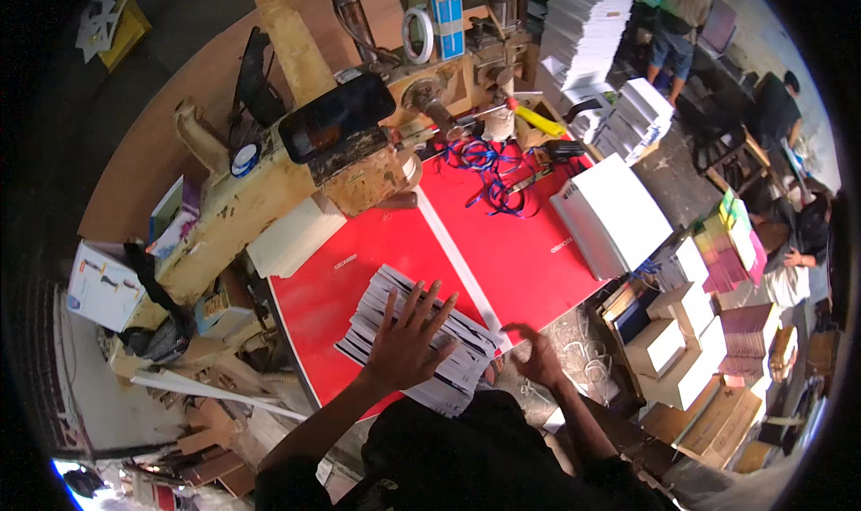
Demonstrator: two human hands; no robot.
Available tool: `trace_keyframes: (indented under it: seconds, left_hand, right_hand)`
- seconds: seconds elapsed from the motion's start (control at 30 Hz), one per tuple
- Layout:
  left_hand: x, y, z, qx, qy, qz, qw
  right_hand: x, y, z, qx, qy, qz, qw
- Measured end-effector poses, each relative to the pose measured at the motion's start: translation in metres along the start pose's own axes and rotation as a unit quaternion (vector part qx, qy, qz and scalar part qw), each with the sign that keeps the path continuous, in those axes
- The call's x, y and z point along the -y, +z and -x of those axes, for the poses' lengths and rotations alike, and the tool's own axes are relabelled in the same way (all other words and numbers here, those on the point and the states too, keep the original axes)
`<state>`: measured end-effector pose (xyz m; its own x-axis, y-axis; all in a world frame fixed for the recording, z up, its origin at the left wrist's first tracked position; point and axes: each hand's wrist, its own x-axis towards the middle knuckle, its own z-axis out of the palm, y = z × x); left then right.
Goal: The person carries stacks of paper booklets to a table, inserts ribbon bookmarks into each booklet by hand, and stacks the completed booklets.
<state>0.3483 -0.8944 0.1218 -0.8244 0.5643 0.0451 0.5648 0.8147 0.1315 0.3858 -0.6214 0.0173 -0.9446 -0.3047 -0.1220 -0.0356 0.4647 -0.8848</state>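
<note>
A fanned-out pile of white printed sheets [459, 375] with dark markings lies at the near edge of a red tabletop [359, 242]. My left hand [413, 336] rests flat on the pile, its fingers spread. Just off the pile's right corner is my right hand [538, 360], its fingers bent and apart, with nothing visible between them. That hand is over the table's near right edge.
A machine with a worn cream arm [242, 215] stands at the left, a black phone [336, 116] on it. Blue ribbon [489, 166] lies tangled at the back. A white paper block [619, 215] stands on the right. Boxes and stacks crowd the right; people work farther off.
</note>
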Motion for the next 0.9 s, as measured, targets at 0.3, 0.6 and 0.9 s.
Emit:
trace_keyframes:
  seconds: [0.3, 0.6, 0.9]
  left_hand:
    - [0.031, -0.015, -0.004, -0.029, -0.054, 0.008, 0.998]
    - [0.031, -0.014, 0.002, -0.013, -0.096, -0.030, 0.995]
    - [0.034, -0.009, 0.016, -0.013, -0.088, 0.050, 0.995]
  right_hand:
    - [0.181, 0.001, -0.018, -0.111, -0.139, 0.246, 0.953]
    - [0.151, 0.039, -0.043, -0.089, -0.068, 0.352, 0.929]
    - [0.132, 0.017, -0.067, -0.018, 0.008, 0.094, 0.995]
